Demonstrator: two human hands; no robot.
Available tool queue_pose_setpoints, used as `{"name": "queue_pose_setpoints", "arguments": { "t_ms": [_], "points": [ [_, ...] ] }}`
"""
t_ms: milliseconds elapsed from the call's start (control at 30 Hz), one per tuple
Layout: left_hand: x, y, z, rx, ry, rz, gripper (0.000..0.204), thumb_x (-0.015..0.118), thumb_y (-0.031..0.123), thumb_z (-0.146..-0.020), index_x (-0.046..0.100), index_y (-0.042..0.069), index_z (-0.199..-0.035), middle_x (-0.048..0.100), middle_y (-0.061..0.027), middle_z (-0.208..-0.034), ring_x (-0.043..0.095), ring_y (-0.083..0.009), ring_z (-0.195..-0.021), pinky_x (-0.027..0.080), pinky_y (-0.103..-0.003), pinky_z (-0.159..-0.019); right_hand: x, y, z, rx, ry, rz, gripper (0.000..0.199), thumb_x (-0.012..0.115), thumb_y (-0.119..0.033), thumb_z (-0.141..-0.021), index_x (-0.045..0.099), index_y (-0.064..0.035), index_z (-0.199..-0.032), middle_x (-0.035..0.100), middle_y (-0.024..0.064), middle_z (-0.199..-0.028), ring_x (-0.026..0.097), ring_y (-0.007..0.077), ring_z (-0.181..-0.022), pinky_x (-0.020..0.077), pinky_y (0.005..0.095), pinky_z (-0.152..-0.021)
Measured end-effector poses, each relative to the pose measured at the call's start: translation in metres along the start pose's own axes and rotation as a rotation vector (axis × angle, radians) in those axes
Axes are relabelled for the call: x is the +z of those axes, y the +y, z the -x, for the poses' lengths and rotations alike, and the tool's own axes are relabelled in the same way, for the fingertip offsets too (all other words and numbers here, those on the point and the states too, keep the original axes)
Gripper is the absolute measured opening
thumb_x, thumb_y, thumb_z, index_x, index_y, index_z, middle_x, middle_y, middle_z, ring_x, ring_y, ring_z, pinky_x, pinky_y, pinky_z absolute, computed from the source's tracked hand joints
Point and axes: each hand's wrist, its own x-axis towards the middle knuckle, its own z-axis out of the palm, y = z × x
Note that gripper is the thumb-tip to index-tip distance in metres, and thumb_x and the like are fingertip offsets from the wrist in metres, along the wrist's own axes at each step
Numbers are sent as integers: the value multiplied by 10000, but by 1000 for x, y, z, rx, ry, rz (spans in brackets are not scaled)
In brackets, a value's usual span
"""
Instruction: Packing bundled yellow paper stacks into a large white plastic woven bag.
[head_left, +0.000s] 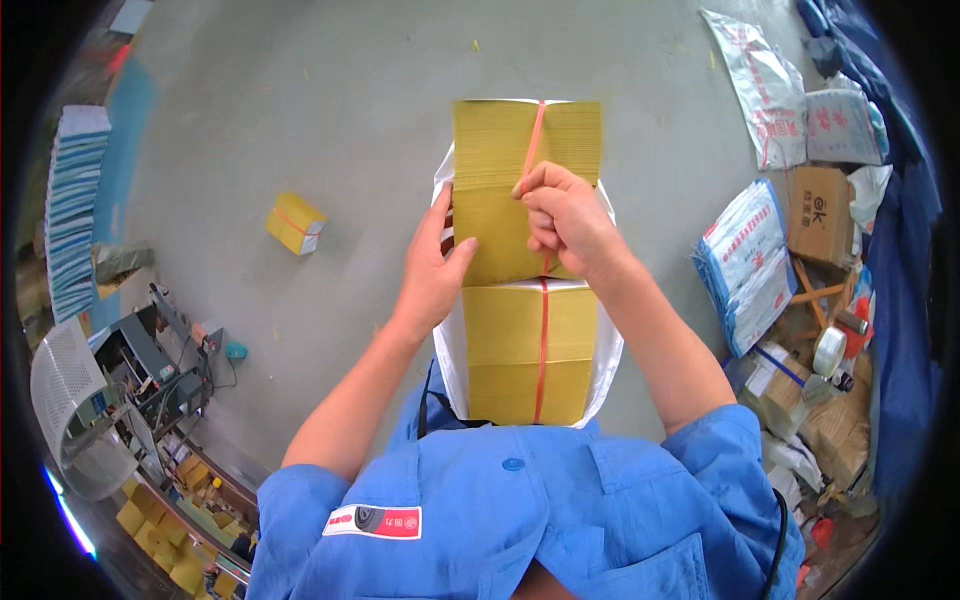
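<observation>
In front of me an open white sack (606,360) surrounds bundles of yellow-brown card or paper pieces, tied with red strap. The far bundle (490,225) stands higher than the near bundle (500,350), which lies against my body. My left hand (432,270) grips the far bundle's left side, its thumb on the top and its fingers partly hidden down the side. Over the same bundle my right hand (568,215) is closed, thumb and forefinger pinched on the red strap (534,140), which slants up from the bundle's far edge.
A small yellow bundle (296,223) lies on the grey floor to the left. Farther left are a tall stack of blue-white sacks (78,210) and a grey machine (150,350). On the right lie folded sacks (745,265), a cardboard box (820,215) and a blue tarp (905,300).
</observation>
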Motion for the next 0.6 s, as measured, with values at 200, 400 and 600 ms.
{"name": "queue_pose_setpoints", "arguments": {
  "t_ms": [200, 400, 600],
  "points": [
    [-21, 20, -25, 62, 62, -367, 409, 600, 110, -928, 547, -7, -1317, 617, -142, -1269, 580, -245, -1187, 449, -363, -1009, -18, 4, 4, 8, -98, 30, 75, 485, -78, -968, 553, -49, -962, 540, 35, -631, 547, 137, -502, 559, 327, -573],
    [1, 102, -161, 693, 93, -767, 359, 559, 258, -955, 623, 33, -1226, 652, -147, -1238, 610, -329, -1138, 473, -363, -953, -13, 7, 6, -87, -127, 83, 126, 456, -67, -980, 558, 7, -980, 566, 73, -675, 590, 151, -587, 547, 320, -567],
    [33, 86, -194, -213, -594, -959, 528, 372, 514, -993, 616, 159, -1299, 607, -99, -1329, 538, -284, -1243, 399, -396, -1050, -34, 14, 34, -480, 13, 402, 144, 514, -28, -954, 625, 32, -1024, 652, 94, -843, 667, 178, -722, 531, 301, -708]
  ]
}}
